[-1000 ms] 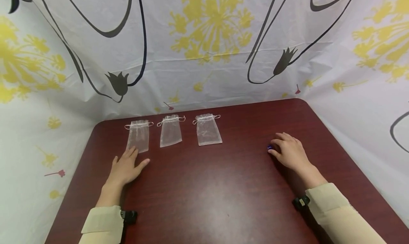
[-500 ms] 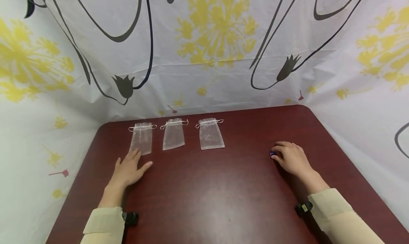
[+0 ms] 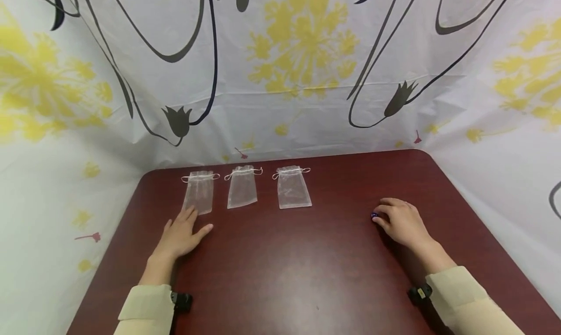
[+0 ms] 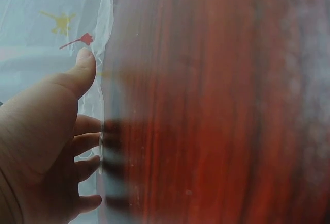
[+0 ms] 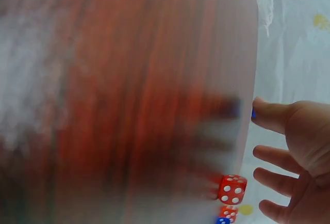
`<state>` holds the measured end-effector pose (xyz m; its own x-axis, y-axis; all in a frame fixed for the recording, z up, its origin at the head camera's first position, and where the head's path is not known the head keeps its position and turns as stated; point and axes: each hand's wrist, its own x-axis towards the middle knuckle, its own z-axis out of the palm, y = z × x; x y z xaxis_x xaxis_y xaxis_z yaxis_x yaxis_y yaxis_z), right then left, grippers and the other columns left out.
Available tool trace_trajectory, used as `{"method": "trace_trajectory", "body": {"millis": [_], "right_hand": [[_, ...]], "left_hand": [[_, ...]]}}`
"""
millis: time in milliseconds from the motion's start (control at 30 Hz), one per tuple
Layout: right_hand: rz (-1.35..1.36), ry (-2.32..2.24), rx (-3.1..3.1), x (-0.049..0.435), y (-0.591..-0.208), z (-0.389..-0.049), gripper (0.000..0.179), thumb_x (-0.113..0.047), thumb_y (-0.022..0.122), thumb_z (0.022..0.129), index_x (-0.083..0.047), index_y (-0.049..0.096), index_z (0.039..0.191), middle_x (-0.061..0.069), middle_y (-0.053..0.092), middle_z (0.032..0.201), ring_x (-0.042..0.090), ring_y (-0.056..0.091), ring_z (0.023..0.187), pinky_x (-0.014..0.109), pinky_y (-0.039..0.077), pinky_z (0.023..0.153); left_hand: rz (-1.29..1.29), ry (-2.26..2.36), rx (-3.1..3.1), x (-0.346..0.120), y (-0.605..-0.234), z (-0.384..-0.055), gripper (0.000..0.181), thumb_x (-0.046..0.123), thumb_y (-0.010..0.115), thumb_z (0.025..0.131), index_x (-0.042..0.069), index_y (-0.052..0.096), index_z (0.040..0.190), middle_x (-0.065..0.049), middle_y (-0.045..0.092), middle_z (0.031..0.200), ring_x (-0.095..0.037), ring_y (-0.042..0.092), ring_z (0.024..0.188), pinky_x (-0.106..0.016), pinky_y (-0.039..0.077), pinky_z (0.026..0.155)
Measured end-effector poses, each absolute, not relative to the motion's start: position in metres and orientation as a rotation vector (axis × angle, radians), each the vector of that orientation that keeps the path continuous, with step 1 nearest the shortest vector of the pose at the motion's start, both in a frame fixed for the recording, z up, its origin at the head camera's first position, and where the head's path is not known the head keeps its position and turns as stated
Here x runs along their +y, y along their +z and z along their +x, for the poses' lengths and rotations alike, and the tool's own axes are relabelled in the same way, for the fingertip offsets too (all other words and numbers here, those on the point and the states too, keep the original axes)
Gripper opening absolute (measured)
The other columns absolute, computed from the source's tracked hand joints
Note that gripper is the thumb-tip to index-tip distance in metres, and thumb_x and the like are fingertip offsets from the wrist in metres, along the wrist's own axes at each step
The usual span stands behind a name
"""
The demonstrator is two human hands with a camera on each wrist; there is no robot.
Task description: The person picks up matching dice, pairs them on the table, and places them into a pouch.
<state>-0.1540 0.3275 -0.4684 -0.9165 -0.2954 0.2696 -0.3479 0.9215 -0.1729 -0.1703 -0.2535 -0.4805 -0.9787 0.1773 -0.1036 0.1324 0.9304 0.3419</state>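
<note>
My left hand [image 3: 177, 237] lies flat on the table with its fingers spread. Its fingertips rest on the lower edge of the leftmost sheer drawstring bag [image 3: 200, 194]. Two more such bags, a middle bag [image 3: 243, 189] and a right-hand bag [image 3: 294, 189], lie flat beside it. At the right, my right hand [image 3: 403, 223] pinches a small blue die [image 3: 374, 216] between thumb and index finger, low at the tabletop. In the right wrist view the thumb mostly hides this die. A red die [image 5: 232, 189], another red die [image 5: 228, 213] and another blue die [image 5: 223, 221] sit by the other fingers.
The dark red table [image 3: 280, 257] has rounded far corners. A white patterned curtain [image 3: 271, 82] hangs along its back and sides. Each wrist carries a small black camera, such as the left camera [image 3: 181, 302].
The head view has tilted, so everything appears slightly lower and further right. The left hand keeps its place on the bag. My right hand has drawn slightly nearer, still at the blue die.
</note>
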Motion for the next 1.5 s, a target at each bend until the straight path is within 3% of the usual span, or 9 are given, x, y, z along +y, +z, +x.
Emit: {"method": "trace_trajectory", "body": {"millis": [233, 533, 1167, 1500], "right_hand": [[0.553, 0.314, -2.792, 0.311, -0.462, -0.152, 0.019, -0.016, 0.081, 0.085, -0.007, 0.077, 0.100, 0.025, 0.065, 0.122, 0.043, 0.059, 0.116, 0.071, 0.042, 0.092], [0.687, 0.323, -2.717, 0.272, -0.451, -0.154, 0.017, -0.018, 0.083, 0.084, -0.010, 0.077, 0.097, 0.020, 0.067, 0.121, 0.040, 0.059, 0.119, 0.069, 0.037, 0.101], [1.025, 0.282, -2.665, 0.171, -0.441, -0.145, 0.014, -0.020, 0.082, 0.083, -0.017, 0.076, 0.095, 0.007, 0.070, 0.114, 0.026, 0.062, 0.115, 0.061, 0.038, 0.105], [1.036, 0.263, -2.683, 0.145, -0.443, -0.136, 0.015, -0.027, 0.081, 0.084, -0.017, 0.075, 0.094, 0.002, 0.070, 0.109, 0.022, 0.064, 0.110, 0.059, 0.038, 0.107]], "left_hand": [[0.240, 0.541, 2.950, -0.251, -0.481, -0.172, 0.086, 0.057, 0.050, 0.101, -0.007, 0.030, 0.154, -0.029, 0.022, 0.162, -0.048, 0.019, 0.149, -0.074, 0.014, 0.114], [0.259, 0.523, 2.977, -0.255, -0.483, -0.171, 0.082, 0.049, 0.057, 0.101, -0.008, 0.032, 0.154, -0.028, 0.024, 0.161, -0.048, 0.020, 0.149, -0.073, 0.014, 0.114], [0.251, 0.549, 2.971, -0.255, -0.484, -0.170, 0.082, 0.048, 0.058, 0.101, -0.008, 0.030, 0.154, -0.029, 0.022, 0.161, -0.049, 0.019, 0.148, -0.074, 0.013, 0.113], [0.250, 0.549, 2.965, -0.254, -0.484, -0.169, 0.083, 0.048, 0.058, 0.101, -0.008, 0.030, 0.154, -0.030, 0.021, 0.161, -0.049, 0.018, 0.148, -0.074, 0.013, 0.113]]}}
